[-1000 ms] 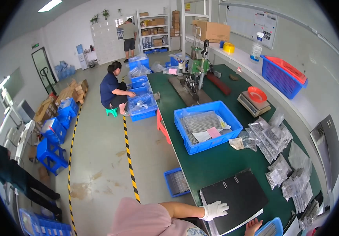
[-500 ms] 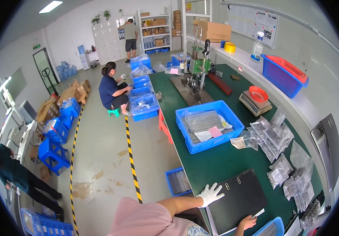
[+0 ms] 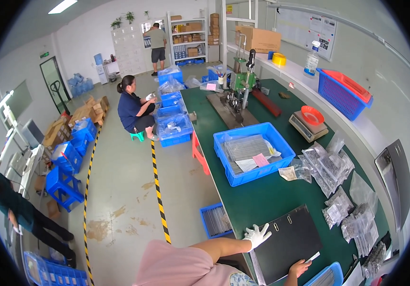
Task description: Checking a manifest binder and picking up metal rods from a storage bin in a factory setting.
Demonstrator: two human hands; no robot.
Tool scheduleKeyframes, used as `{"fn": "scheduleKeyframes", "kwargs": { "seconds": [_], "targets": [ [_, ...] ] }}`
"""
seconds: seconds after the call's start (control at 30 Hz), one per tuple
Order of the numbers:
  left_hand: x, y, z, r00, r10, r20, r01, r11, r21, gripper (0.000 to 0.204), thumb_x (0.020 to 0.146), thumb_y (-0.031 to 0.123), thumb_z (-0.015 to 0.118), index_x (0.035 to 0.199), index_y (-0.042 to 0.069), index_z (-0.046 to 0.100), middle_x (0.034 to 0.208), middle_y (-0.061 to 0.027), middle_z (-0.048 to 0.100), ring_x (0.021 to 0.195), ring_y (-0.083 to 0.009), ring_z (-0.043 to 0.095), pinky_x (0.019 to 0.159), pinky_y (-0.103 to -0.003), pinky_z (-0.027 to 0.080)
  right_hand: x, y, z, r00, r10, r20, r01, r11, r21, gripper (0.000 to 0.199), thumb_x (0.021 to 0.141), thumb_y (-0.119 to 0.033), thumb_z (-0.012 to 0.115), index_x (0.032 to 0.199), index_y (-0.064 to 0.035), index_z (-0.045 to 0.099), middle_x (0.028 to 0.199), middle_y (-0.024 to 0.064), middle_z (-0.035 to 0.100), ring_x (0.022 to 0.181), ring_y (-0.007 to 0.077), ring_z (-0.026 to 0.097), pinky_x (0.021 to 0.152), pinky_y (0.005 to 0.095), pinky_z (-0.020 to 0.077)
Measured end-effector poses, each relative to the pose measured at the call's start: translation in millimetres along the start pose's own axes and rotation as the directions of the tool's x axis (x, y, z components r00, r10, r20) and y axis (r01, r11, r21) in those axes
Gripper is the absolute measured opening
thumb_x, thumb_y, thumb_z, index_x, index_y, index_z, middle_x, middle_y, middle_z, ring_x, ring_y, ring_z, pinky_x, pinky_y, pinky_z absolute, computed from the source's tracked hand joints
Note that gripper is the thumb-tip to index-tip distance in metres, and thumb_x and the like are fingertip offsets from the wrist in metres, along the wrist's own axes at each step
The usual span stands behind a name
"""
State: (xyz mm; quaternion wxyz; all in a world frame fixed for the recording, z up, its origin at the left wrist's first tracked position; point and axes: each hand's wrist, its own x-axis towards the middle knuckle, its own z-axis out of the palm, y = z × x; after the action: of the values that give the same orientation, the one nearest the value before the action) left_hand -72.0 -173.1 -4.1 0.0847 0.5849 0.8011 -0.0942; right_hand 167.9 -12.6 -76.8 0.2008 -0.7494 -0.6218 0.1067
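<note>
Folder (image 3: pixel 288 240), black, flat and rectangular, lies shut on the green tabletop (image 3: pixel 252 205), so closed-up for now but can't tell what's left, white-gloved left hand (image 3: pixel 257 237) splayed wide at its 10 o'clock, bare right hand (image 3: pixel 300 268) pinching its 5 o'clock edge, rectangular blue plastic bin (image 3: pixel 262 173) out at 11.

Our left arm (image 3: pixel 225 249) reaches to the right, and our white-gloved left hand (image 3: pixel 257 237) spreads its fingers. Our bare right hand (image 3: pixel 300 268) bends its fingers. Our 2 hands are apart
</note>
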Motion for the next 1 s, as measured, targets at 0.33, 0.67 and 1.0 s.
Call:
{"fn": "scheduleKeyframes", "kwargs": {
  "seconds": [0.33, 0.67, 1.0],
  "targets": [
    [-44.9, 14.9, -5.2, 0.999, -0.014, -0.029, 0.012, 0.999, -0.045, 0.060, 0.081, 0.009, 0.047, 0.136, 0.021, 0.029, 0.144, -0.0205, 0.011, 0.102, -0.0489, 0.046, 0.056, -0.060, 0.048, 54.0, 83.2, 31.6, 0.934, -0.045, 0.355, -0.202, 0.753, 0.626, 0.046, 0.091, -0.039, 0.034, 0.130, -0.0146, 0.035, 0.114, 0.0188, 0.050, 0.102, 0.0337, 0.050, 0.087, 0.0410, 0.0409],
    [-41.2, -92.2, -14.7, 0.997, 0.071, 0.034, -0.031, 0.756, -0.654, 0.061, 0.076, 0.008, 0.046, 0.134, 0.002, 0.028, 0.136, -0.0218, 0.033, 0.122, -0.0335, 0.038, 0.101, -0.036, 0.030, -4.1, 6.6, -31.7, 0.977, -0.009, 0.212, -0.065, 0.939, 0.338, 0.053, 0.090, -0.040, 0.038, 0.125, -0.0016, 0.043, 0.126, 0.0179, 0.047, 0.116, 0.0321, 0.045, 0.098, 0.0370, 0.0333],
    [-45.7, -127.1, 14.3, 0.978, -0.206, 0.033, 0.187, 0.796, -0.575, 0.049, 0.084, 0.039, 0.052, 0.120, 0.006, 0.051, 0.128, -0.0137, 0.047, 0.116, -0.0298, 0.043, 0.098, -0.038, 0.032, -4.1, -0.1, -49.3, 0.993, -0.105, -0.047, 0.101, 0.992, -0.082, 0.018, 0.085, -0.024, 0.047, 0.079, -0.0081, 0.050, 0.078, 0.0113, 0.056, 0.073, 0.0324, 0.057, 0.059, 0.0445, 0.0449]
  ]
}}
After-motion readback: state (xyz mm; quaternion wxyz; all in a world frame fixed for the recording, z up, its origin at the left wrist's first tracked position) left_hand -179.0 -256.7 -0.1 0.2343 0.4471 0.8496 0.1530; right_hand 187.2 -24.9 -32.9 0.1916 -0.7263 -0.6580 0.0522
